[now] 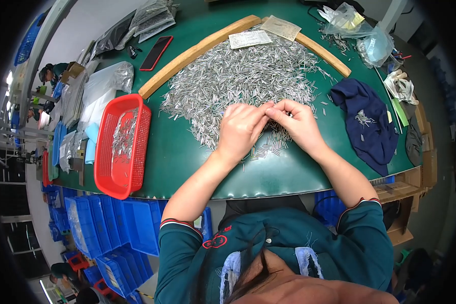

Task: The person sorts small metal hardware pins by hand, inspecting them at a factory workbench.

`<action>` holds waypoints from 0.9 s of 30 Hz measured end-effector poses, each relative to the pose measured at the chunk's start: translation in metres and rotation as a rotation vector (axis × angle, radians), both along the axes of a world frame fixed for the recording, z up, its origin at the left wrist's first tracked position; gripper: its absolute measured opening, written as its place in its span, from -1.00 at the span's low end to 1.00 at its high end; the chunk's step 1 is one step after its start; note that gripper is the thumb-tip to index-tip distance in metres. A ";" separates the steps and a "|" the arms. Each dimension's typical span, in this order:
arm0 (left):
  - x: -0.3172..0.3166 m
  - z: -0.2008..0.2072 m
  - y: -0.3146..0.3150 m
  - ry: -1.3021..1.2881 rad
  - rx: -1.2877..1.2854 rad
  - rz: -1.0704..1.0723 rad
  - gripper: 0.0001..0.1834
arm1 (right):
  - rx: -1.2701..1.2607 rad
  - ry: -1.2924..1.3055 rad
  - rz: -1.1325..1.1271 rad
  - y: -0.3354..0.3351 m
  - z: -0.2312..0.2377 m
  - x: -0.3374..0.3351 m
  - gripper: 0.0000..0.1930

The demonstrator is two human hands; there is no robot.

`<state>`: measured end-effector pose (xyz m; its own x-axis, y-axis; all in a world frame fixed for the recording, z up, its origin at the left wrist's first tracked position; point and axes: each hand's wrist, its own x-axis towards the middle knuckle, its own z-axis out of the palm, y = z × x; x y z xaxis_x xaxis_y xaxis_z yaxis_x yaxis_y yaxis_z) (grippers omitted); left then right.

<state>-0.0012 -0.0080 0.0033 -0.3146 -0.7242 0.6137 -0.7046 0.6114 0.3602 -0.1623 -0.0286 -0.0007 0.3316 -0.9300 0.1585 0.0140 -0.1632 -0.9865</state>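
Over the near edge of a wide heap of small shiny metal pins point(228, 76), my two hands meet fingertip to fingertip. My left hand point(241, 126) has its fingers bent and pressed together. Thumb and forefinger of my right hand point(300, 124) are pinched close against the left fingertips. Whatever lies between the fingers is too small or hidden to make out. Left of the heap stands a red plastic basket point(141, 147) with some pins inside. Loose pins point(268, 147) lie scattered just below my hands on the green table point(187, 177).
Wooden bars point(197, 55) border the heap's far side, with paper slips point(250, 39) on top. A phone point(156, 53) and plastic bags point(106, 81) lie left. Dark blue cloth point(365, 121) with a few pins lies right. Blue bins point(93, 223) are stacked below the table's left.
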 end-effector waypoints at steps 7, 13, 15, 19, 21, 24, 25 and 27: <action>0.006 -0.003 0.002 -0.007 0.260 -0.107 -0.58 | 0.720 -0.265 0.281 -0.009 0.010 -0.010 -0.76; 0.004 0.001 0.002 -0.102 0.105 -0.077 -0.68 | 1.154 -0.583 0.412 -0.014 0.003 -0.011 -0.78; 0.005 0.002 0.002 -0.118 0.082 -0.061 -0.73 | 1.204 -0.623 0.436 -0.015 -0.001 -0.012 -0.78; 0.005 0.001 0.003 -0.127 0.048 -0.027 -0.73 | 1.302 -0.696 0.481 -0.016 -0.002 -0.011 -0.79; 0.004 0.003 0.003 -0.130 0.053 -0.018 -0.75 | 1.304 -0.708 0.489 -0.016 -0.003 -0.012 -0.79; 0.004 0.005 0.003 -0.112 0.053 -0.020 -0.75 | 1.295 -0.710 0.489 -0.016 -0.003 -0.012 -0.79; 0.004 0.005 0.003 -0.113 0.053 -0.019 -0.75 | 1.285 -0.700 0.482 -0.016 -0.003 -0.011 -0.79; 0.003 0.005 0.003 -0.103 0.013 0.001 -0.75 | 1.267 -0.689 0.486 -0.015 -0.002 -0.011 -0.79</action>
